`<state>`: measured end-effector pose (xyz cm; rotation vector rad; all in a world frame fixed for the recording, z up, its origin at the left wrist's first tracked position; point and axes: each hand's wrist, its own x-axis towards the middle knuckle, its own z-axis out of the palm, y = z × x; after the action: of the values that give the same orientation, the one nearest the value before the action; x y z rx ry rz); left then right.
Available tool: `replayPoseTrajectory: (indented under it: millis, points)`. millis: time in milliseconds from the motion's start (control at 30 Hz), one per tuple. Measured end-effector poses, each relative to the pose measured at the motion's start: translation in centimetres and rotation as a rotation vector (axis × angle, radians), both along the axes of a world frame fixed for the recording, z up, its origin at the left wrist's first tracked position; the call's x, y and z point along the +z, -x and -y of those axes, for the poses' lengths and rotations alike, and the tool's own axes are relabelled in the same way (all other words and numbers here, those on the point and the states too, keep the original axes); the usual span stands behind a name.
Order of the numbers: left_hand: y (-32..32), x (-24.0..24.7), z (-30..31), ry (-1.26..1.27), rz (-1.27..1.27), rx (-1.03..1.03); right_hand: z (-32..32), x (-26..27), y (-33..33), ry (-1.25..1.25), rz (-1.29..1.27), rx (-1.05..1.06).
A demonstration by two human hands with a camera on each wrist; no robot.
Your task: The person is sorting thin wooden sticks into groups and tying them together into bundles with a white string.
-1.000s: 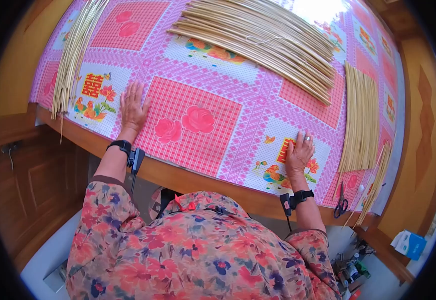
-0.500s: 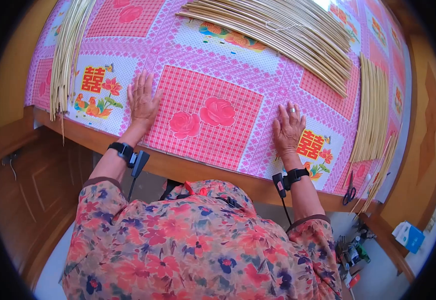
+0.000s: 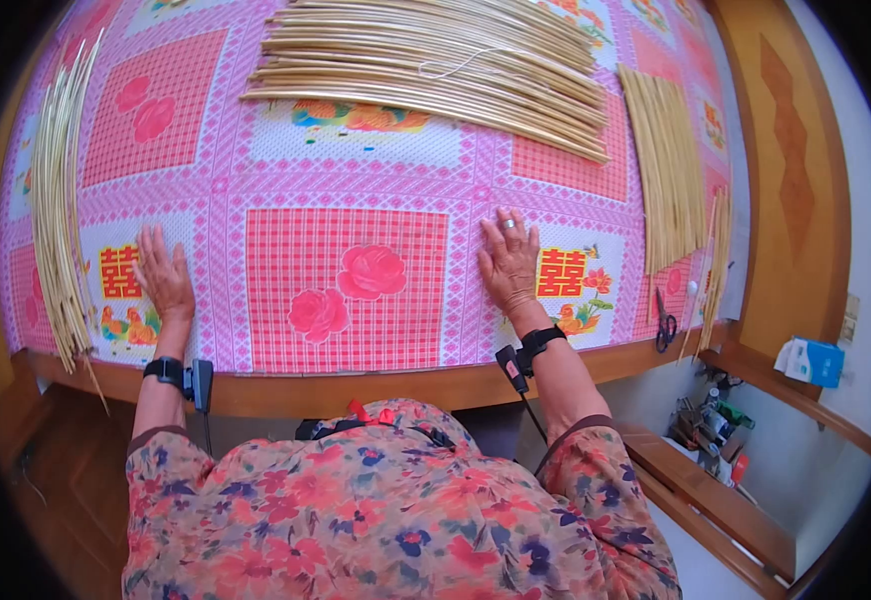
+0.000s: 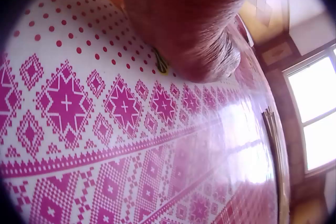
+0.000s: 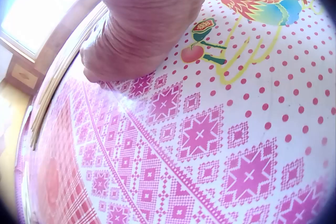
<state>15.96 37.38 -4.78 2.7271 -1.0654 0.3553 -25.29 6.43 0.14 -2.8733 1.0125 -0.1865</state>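
Observation:
Both hands lie palm down on a patterned pink and white plastic tablecloth (image 3: 226, 230), holding nothing. The left hand (image 3: 166, 280) rests beside the red printed characters of a white square, fingers extended away from the body. At the left edge of another printed square, the right hand (image 3: 511, 268) touches the cloth, a ring on one finger. The wrist views show the base of the left hand (image 4: 189, 24) and of the right hand (image 5: 147, 24) low over the cloth; their fingertips are hidden there.
Across the back lies a wide bundle of straw-coloured sticks (image 3: 406, 95) with a white string (image 3: 466, 60) on it. More sticks (image 3: 61, 200) lie at the left, a shorter bundle (image 3: 664, 170) at the right. Scissors (image 3: 665, 325) and thin loose sticks (image 3: 713, 265) are near the right front corner.
Both hands have slid left over the cloth, the right one off the printed characters to their left. The head view has also shifted. The stick bundles stay where they were on the cloth.

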Motion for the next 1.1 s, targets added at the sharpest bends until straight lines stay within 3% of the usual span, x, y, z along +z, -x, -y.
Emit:
replayPoseTrajectory:
  millis: [333,500,567,667,733,800,1100]
  points:
    - [0.5,1.0,0.3,0.036,-0.003,0.012,-0.3,0.4,0.0,-0.04,-0.101,-0.033]
    - [0.6,1.6,0.2,-0.068,-0.072,0.019,0.0,2.5,-1.6,-0.004,-0.094,-0.032]
    - [0.8,2.1,0.1,-0.054,-0.093,0.015,0.6,3.9,-3.1,-0.128,-0.117,-0.07]
    - [1.4,3.1,-0.4,-0.07,-0.09,0.051,2.1,5.8,-7.6,-0.121,-0.118,-0.048]
    - [1.5,3.3,-0.3,-0.133,-0.086,0.102,3.4,5.3,-11.9,-0.011,0.121,0.127]
    - [1.4,3.3,-0.2,-0.119,-0.108,0.1,4.4,4.9,-16.6,0.088,0.132,0.204]
    - [1.3,5.0,0.3,-0.044,-0.193,0.066,9.5,1.5,-28.3,-0.011,0.132,0.29]
